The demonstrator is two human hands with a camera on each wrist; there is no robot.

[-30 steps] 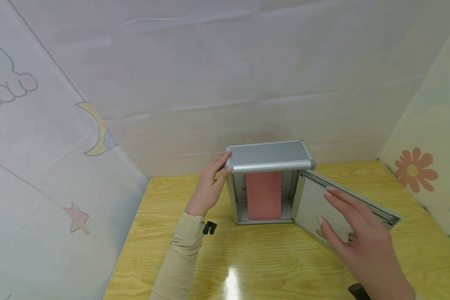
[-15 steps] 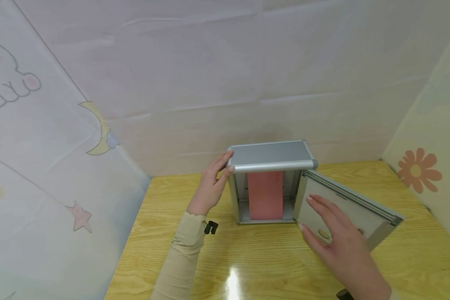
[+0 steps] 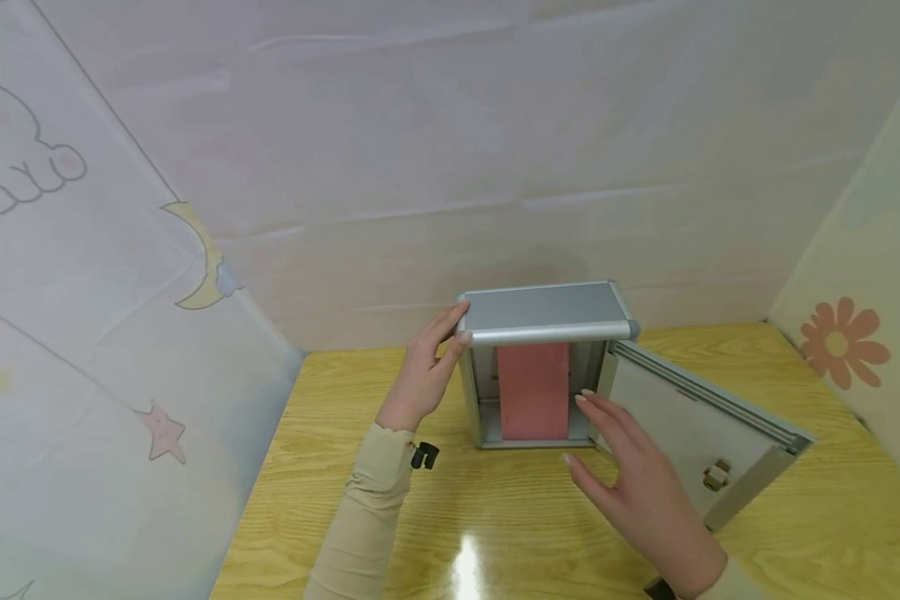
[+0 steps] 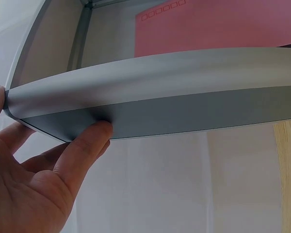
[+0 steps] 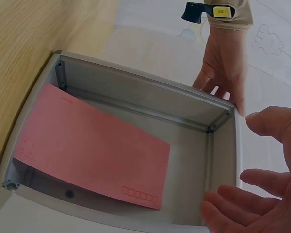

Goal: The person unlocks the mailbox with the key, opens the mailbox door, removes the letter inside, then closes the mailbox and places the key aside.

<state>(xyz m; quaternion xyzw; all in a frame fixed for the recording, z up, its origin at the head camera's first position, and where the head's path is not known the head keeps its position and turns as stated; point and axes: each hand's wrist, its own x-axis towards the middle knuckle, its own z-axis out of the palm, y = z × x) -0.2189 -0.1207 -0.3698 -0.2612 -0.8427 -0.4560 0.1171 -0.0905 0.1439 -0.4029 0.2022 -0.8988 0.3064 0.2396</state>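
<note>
A silver-grey metal letter box (image 3: pixel 547 308) stands on the table, its front door (image 3: pixel 675 425) swung out to the right. Inside, a pink envelope (image 3: pixel 534 392) leans upright; in the right wrist view, a row of small squares is printed on the envelope (image 5: pixel 92 150). My left hand (image 3: pixel 423 367) holds the box's upper left corner, thumb at the front edge and fingers at the top and side. In front of the opening, my right hand (image 3: pixel 637 475) is spread with its fingers apart, near the envelope but not visibly touching it.
A lock (image 3: pixel 716 475) sits on the door's inner face, and the door juts toward the front right. The wooden table (image 3: pixel 375 533) meets a pale cloth backdrop (image 3: pixel 382 167) behind the box. Printed side walls (image 3: pixel 105 333) stand left and right.
My right hand has moved left from in front of the door to the box's opening, uncovering the lock. My left hand stays at the corner, and the door and envelope look unchanged.
</note>
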